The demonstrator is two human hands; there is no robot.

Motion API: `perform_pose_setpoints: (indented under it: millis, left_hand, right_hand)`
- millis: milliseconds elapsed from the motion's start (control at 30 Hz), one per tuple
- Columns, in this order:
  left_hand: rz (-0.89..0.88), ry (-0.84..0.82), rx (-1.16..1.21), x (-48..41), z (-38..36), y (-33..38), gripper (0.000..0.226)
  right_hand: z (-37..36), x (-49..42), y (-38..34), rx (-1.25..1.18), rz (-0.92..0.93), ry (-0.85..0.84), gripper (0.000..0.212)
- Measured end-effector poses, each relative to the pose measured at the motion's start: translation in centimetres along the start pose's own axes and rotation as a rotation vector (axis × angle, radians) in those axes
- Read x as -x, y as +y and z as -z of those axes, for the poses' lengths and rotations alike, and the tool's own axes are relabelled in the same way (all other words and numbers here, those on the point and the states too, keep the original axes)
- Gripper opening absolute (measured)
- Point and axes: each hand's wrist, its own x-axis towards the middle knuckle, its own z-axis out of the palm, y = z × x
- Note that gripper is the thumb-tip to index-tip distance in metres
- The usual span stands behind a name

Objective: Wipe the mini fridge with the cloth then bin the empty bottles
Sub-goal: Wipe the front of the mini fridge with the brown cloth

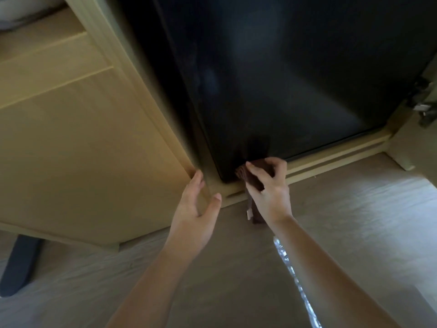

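Note:
The mini fridge (272, 74) is a black box with a glossy door, set into a light wooden cabinet and filling the upper middle of the head view. My right hand (269, 190) presses a brown cloth (254, 177) against the fridge door's bottom left corner; a strip of cloth with a small white tag hangs down below the hand. My left hand (196, 204) is open, its fingers resting on the bottom edge of the open wooden cabinet door. No bottles are in view.
The open cabinet door (78, 143) stands to the left of the fridge. A wooden base frame (331, 157) runs under the fridge. A dark flat object (21, 261) lies on the pale floor at far left. A shiny crinkled strip (295, 280) hangs under my right forearm.

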Motion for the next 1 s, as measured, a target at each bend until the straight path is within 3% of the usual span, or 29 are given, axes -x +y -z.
perform_pose_setpoints:
  millis: [167,400,500,567,733,900,1000]
  left_hand:
    - [0.013,-0.003,0.025,-1.2,-1.2,0.3,0.067]
    - [-0.012,-0.010,-0.027,-2.9,-2.2,0.9,0.070]
    - [-0.003,-0.002,-0.016,-3.0,-2.6,1.0,0.071]
    - [-0.001,0.004,0.000,-3.0,-2.8,1.1,0.071]
    - [0.032,0.012,0.048,-3.2,-2.9,1.4,0.071]
    - [0.072,0.044,0.113,-3.7,-3.6,1.9,0.075]
    - [0.072,0.081,0.107,-3.9,-4.2,2.1,0.078]
  right_hand:
    - [1.9,-2.8,0.8,-0.014,0.050,0.206,0.047]
    - [0.6,0.2,3.0,0.006,-0.056,0.063,0.036]
    - [1.2,-0.3,3.2,-0.028,-0.073,0.081,0.037]
    - [2.4,-1.6,3.5,-0.090,-0.147,0.193,0.039]
    - [6.6,-6.3,5.5,-0.271,-0.489,0.678,0.040]
    - [5.5,-5.3,4.1,-0.262,-0.495,0.575,0.035]
    - [2.4,-2.3,1.0,-0.348,-0.403,0.323,0.039]
